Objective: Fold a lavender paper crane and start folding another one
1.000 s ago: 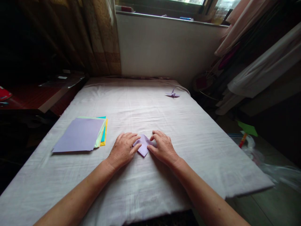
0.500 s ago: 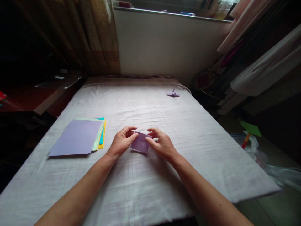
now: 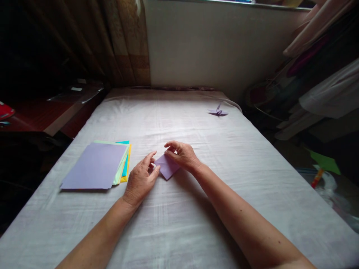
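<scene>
Purple folded paper (image 3: 167, 168) just got turned corner-on (still mid-fold, I'd guess): right hand (image 3: 181, 154) pinching its far side, left hand (image 3: 140, 180) half-open at its left corner.

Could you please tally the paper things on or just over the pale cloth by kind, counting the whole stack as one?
Folded purple paper, at the hands: 1
Purple paper bird: 1
Stack of coloured paper: 1
Total: 3
</scene>
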Demonstrator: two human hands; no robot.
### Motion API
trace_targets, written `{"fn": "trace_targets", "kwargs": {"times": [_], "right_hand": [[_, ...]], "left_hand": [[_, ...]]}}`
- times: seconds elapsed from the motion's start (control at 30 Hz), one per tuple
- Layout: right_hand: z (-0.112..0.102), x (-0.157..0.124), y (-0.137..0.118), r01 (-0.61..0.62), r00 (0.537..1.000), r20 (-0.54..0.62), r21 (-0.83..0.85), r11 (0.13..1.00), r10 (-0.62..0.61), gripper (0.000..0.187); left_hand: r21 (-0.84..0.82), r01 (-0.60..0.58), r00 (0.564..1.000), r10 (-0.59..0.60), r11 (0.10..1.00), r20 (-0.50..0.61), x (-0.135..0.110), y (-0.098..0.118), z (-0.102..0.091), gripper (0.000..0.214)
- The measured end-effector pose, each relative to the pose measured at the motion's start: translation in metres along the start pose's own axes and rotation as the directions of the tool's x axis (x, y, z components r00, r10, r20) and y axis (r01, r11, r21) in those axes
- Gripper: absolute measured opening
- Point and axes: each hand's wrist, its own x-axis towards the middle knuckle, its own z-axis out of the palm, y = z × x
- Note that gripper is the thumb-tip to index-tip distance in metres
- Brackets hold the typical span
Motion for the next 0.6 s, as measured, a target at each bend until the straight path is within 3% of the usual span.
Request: {"fn": "trace_targets", "kwargs": {"times": [0.07, 0.17, 0.33, 0.47, 0.6], "right_hand": [[0.003, 0.010, 0.002, 0.049, 0.997, 0.056, -0.060, 0.997, -0.046, 0.019], [0.009, 0.020, 0.003, 0.111, 0.989, 0.118, -0.146, 0.983, -0.094, 0.022], [0.017, 0.025, 0.005, 0.154, 0.983, 0.135, -0.211, 0.965, -0.128, 0.024], [0.017, 0.015, 0.006, 0.189, 0.982, 0.037, -0.278, 0.942, -0.187, 0.024], [0.014, -0.008, 0.004, 0.408, 0.911, 0.188, -0.286, 0.867, -0.367, 0.028]], "left_hand": [[0.221, -0.142, 0.988, 0.152, 0.965, -0.028, -0.001, 0.000, -0.004, 0.031], [0.359, -0.286, 0.957, 0.283, 0.888, 0.060, -0.003, -0.001, -0.011, 0.025], [0.399, -0.406, 0.908, 0.315, 0.822, 0.274, -0.011, -0.014, -0.016, 0.034], [0.420, -0.423, 0.900, 0.318, 0.803, 0.298, -0.019, -0.022, -0.015, 0.038], [0.457, -0.420, 0.904, 0.318, 0.784, 0.286, -0.023, -0.024, -0.013, 0.041]]}}
